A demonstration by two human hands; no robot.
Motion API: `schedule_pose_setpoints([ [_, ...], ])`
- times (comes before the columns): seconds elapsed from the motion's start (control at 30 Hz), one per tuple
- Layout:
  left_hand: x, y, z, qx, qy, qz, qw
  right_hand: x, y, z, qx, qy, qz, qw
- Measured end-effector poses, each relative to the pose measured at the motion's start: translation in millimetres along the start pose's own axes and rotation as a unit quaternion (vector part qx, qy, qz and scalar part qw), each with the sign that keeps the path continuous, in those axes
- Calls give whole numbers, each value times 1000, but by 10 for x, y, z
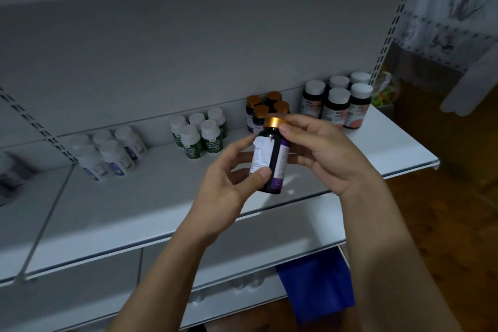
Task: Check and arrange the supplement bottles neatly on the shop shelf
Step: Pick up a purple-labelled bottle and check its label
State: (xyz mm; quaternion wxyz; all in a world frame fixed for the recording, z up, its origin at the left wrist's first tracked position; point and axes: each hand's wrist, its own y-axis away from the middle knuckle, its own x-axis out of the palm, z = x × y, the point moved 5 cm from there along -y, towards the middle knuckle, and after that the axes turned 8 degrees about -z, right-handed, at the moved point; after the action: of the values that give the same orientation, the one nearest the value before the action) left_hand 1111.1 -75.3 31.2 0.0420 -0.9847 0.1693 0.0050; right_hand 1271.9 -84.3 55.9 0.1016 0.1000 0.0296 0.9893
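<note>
Head view, held item: dark round supplement bottle (272, 159) with gold cap and white-and-purple label, raised clear of the white metal shop shelf (161, 210), slightly tilted, label edge turned toward the camera, probably for reading.
Left hand (229, 183): wrapped round the lower body, thumb pressed on the label; steadies from below.
Right hand (323, 153): pinching the gold cap between thumb and fingertips, likely testing the seal or turning the bottle.
Matching group: four gold-capped dark bottles (265, 108) in a tight block at the back, just behind the held one; probable home for it.
Neighbours: green-labelled white bottles (200, 135) to the left; purple-marked white bottles (110, 155) further left; white-capped dark bottles with pink labels (339, 101) at right; sorted by kind, groups apart.
Below: blue sheet (315, 286) under the shelf edge.
Stage: checking, by the look of it; placing not yet done.
</note>
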Motion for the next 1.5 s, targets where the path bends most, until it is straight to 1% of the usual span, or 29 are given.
schedule_pose_setpoints([
  [0.1, 18, 9, -8, 7, 11, 5, 1000, 1, -37, -18, 6, -26, -10, 1000],
  [0.2, 17, 11, -40, -4, 52, 3, 999, -14, -56, -34, 22, -71, -15, 997],
  [0.27, 13, 10, -52, -7, 52, 0, 999, -22, -60, -29, 23, -74, -10, 997],
  [0.4, 0, 11, -29, -11, 22, -9, 1000, -10, -77, -17, 13, -41, -3, 999],
  [0.53, 11, -5, 35, -34, -27, -3, 999, 52, -73, -22, 0, 9, -2, 1000],
  [0.67, 9, -38, 50, -45, -48, -24, 998, 96, -79, -21, -5, -2, -7, 1000],
  [0.73, -11, -39, 56, -50, -56, -38, 996, 110, -89, -36, -6, -2, -19, 1000],
  [0.87, -38, -27, 72, -62, -58, -63, 994, 137, -108, -85, -14, 37, -61, 997],
  [0.97, -53, -16, 64, -59, -49, -78, 994, 131, -107, -96, -23, 41, -50, 998],
  [1.1, -55, -32, 90, -61, -16, -61, 996, 107, -92, -92, -41, 29, 4, 999],
  [1.27, -59, -5, 110, -67, 39, -45, 996, 71, -80, -122, -21, -12, 29, 999],
  [1.4, -16, 58, 58, -74, 55, 8, 996, 64, -68, -153, -20, 9, 8, 1000],
  [1.5, 5, 96, 62, -81, 56, 28, 995, 83, -42, -153, -25, 12, -22, 999],
])
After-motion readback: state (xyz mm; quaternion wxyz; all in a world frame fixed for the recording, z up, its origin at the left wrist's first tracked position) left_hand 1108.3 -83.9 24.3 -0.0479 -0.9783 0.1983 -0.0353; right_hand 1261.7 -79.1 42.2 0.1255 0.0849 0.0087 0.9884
